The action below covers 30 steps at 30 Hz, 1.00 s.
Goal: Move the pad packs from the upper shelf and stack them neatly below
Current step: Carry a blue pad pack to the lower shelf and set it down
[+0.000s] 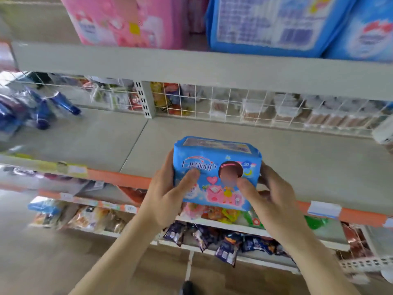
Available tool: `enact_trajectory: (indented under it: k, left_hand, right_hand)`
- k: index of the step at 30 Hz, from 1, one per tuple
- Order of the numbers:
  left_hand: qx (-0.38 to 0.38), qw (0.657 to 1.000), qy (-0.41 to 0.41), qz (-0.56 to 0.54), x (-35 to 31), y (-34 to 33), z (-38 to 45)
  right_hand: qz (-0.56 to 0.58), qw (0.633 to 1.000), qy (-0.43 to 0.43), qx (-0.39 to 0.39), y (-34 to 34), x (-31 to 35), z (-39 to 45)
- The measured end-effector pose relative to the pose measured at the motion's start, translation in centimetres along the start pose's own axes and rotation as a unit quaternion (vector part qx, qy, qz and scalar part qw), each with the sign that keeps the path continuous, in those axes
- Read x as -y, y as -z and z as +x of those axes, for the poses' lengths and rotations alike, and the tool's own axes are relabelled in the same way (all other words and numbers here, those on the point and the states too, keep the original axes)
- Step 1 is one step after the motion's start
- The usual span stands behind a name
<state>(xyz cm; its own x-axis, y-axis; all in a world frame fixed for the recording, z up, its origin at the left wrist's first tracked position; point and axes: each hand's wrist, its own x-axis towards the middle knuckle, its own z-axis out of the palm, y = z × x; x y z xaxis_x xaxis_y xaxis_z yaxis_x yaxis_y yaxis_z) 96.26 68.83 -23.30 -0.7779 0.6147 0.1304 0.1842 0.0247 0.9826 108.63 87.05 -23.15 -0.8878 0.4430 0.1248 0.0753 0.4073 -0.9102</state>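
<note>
Blue plastic pad pack point(215, 173) gripped at both ends by left hand point(170, 194) and right hand point(274, 194); best set it down level on the bare grey shelf point(297, 165).

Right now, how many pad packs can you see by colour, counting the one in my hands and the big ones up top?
Blue, small pack, held by left hand and right hand: 1
Blue, large packs on the upper shelf, first, second: 2
Pink large pack: 1
Total: 4

Head view, facing forward and down, close to shelf point(212, 67)
</note>
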Motion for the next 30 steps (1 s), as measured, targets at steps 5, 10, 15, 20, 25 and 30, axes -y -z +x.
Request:
enact_trajectory:
  k: [5, 10, 15, 20, 25, 30]
  left_hand:
    - [0.006, 0.983, 0.042, 0.179, 3.5, 1.3, 4.9]
    - [-0.059, 0.973, 0.073, 0.212, 6.0, 0.5, 8.1]
    - [-0.081, 0.975, 0.089, 0.187, 7.1, 2.2, 12.1]
    - [-0.113, 0.965, 0.086, 0.218, 8.8, 4.7, 15.6]
    - [-0.099, 0.968, 0.071, 0.22, 11.3, 9.7, 19.0]
    - [-0.078, 0.964, 0.072, 0.245, 14.5, 16.1, 21.8]
  right_hand:
    - [-0.168, 0.985, 0.004, 0.046, -0.9, -3.7, 5.0]
    - [-0.171, 0.984, 0.011, 0.048, -1.1, -6.7, 9.4]
    - [-0.155, 0.985, -0.019, 0.078, -1.9, -6.1, 14.0]
    - [-0.201, 0.978, -0.005, 0.056, -4.8, -6.0, 18.2]
    - [-0.206, 0.978, -0.025, 0.038, -9.2, -5.7, 22.0]
    - [-0.181, 0.982, -0.052, 0.016, -15.8, -6.2, 25.2]
